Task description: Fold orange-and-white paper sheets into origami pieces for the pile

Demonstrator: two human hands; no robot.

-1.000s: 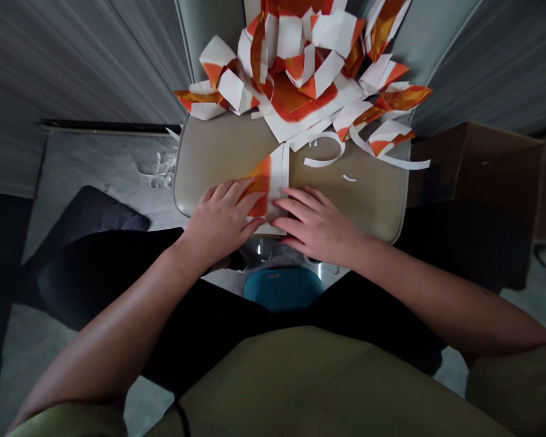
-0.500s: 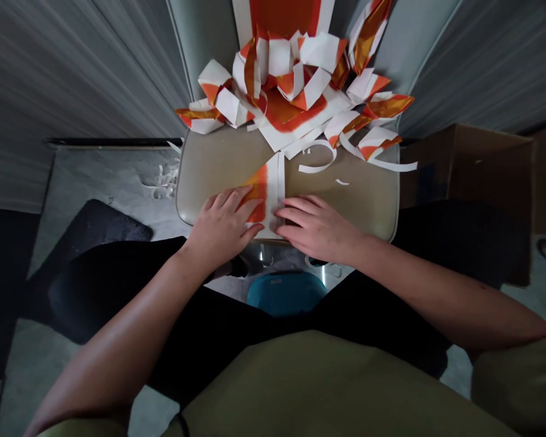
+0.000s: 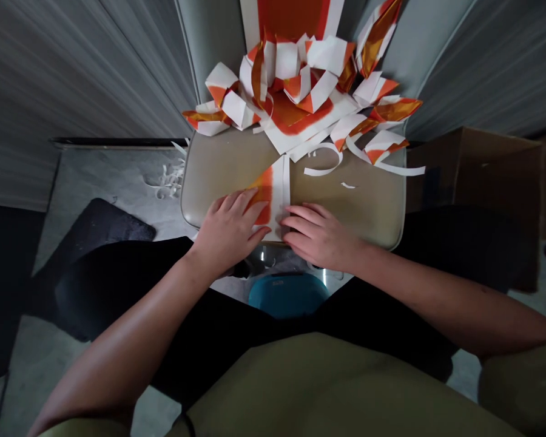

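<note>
A folded sheet of orange-and-white paper lies near the front edge of a tan padded chair seat. My left hand rests flat on its orange left half, fingers stretched out and pressing down. My right hand lies flat on the seat beside the paper's white right edge, fingertips touching it. Neither hand grips anything. The paper's lower part is hidden under my fingers.
A heap of folded orange-and-white paper pieces fills the back of the seat, with loose white strips in front. More strips lie on the floor at left. A brown cardboard box stands right. A teal object sits below.
Both hands have stayed pressed on the paper, sliding only slightly along it. The view shifted a little.
</note>
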